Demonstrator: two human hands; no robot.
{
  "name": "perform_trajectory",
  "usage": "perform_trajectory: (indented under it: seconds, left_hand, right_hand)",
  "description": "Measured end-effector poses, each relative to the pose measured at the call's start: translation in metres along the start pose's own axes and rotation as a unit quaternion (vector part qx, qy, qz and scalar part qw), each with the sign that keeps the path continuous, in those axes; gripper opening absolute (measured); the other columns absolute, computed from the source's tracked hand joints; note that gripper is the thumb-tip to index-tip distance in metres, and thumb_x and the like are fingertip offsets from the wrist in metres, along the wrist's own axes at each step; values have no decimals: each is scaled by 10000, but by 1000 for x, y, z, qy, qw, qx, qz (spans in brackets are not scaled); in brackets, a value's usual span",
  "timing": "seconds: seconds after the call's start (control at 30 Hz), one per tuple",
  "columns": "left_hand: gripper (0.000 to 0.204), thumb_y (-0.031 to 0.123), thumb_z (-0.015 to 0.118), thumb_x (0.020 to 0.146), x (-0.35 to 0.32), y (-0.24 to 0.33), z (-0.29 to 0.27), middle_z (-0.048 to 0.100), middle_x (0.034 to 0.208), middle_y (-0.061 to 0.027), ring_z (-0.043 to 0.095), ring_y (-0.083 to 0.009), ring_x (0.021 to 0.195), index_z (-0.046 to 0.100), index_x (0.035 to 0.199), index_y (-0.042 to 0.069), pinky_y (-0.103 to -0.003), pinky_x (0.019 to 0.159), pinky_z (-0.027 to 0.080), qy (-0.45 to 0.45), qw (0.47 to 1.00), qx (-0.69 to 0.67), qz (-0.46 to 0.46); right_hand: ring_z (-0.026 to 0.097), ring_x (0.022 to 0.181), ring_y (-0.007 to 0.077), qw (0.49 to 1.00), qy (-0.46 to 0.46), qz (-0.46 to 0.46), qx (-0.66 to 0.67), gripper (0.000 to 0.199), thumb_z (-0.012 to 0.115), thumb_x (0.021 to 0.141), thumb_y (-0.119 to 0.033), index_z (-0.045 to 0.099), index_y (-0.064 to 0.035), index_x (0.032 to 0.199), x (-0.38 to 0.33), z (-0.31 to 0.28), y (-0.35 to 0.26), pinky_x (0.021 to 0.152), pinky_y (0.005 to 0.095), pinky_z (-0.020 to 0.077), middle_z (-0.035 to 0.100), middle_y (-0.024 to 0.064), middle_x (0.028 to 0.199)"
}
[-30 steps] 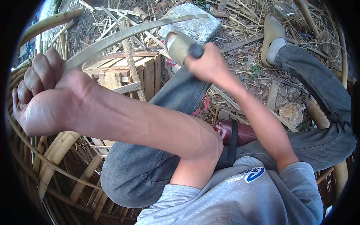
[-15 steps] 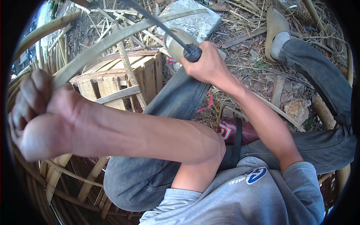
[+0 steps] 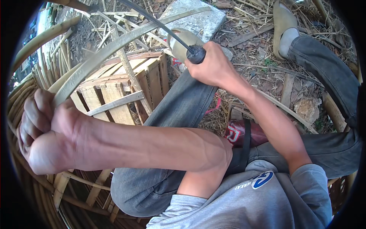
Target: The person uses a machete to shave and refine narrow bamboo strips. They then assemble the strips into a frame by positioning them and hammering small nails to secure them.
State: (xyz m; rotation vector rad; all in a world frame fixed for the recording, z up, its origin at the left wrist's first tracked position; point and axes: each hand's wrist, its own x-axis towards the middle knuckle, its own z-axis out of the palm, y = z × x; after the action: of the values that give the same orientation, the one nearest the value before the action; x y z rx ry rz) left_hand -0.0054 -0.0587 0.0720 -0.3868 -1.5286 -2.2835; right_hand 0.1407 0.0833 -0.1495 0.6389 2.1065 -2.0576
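My left hand [image 3: 49, 133] is closed around one end of a long, flat, pale strip [image 3: 95, 61] that looks like bamboo. From there the strip bows up and away to the right, and a second pale band shows beside it near my fingers. My right hand [image 3: 215, 66] grips the black-wrapped handle [image 3: 196, 54] of a long, thin, dark-bladed tool, probably a knife. Its blade [image 3: 167, 29] slants up to the left and crosses the strip. Whether blade and strip touch I cannot tell. The blade's tip is out of view.
A wooden slatted crate [image 3: 110, 95] stands left of my leg. Beyond lies a pale stone slab [image 3: 200, 19] amid scattered shavings. A dark red wrapped thing [image 3: 255, 133] with a black strap lies by my thigh. A tan shoe [image 3: 284, 23] is at far right.
The view has shifted slightly. My left hand sits a little lower and further right in the picture, still holding the strip. My right hand keeps its grip, nearly unmoved.
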Motion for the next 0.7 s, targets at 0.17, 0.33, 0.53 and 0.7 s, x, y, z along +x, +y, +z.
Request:
perform_trajectory:
  seconds: [0.17, 0.33, 0.53, 0.7]
  left_hand:
    - [265, 64, 355, 658, -19, -6, -2, 162, 440, 52, 139, -106, 369, 232, 462, 195, -285, 419, 126, 113, 987, 106, 47]
    - [262, 62, 360, 666, -25, -2, 16, 174, 448, 54, 139, -110, 380, 246, 467, 189, -286, 424, 139, 92, 987, 109, 70]
    - [292, 59, 378, 673, -31, -8, 21, 169, 458, 53, 140, -109, 397, 217, 471, 195, -273, 439, 143, 85, 992, 75, 52]
    - [287, 55, 372, 683, -11, 10, 18, 211, 439, 46, 171, -100, 391, 243, 467, 192, -266, 436, 146, 3, 998, 50, 26]
  right_hand:
    - [616, 497, 217, 997, -43, 68, -5, 250, 658, 760, -144, 587, 66, 646, -16, 4, -20, 512, 401, 463, 563, 171, 516]
    - [620, 524, 242, 996, -84, 33, -6, 245, 648, 755, -156, 596, 55, 643, -20, 4, -33, 551, 402, 490, 590, 178, 550]
    - [585, 529, 215, 993, -51, 100, 33, 210, 658, 758, -162, 608, 36, 705, -16, 0, -24, 556, 391, 474, 598, 133, 574]
    - [570, 522, 187, 998, -58, 13, 11, 205, 648, 751, -153, 598, 27, 666, -17, -6, -37, 523, 355, 444, 593, 111, 566]
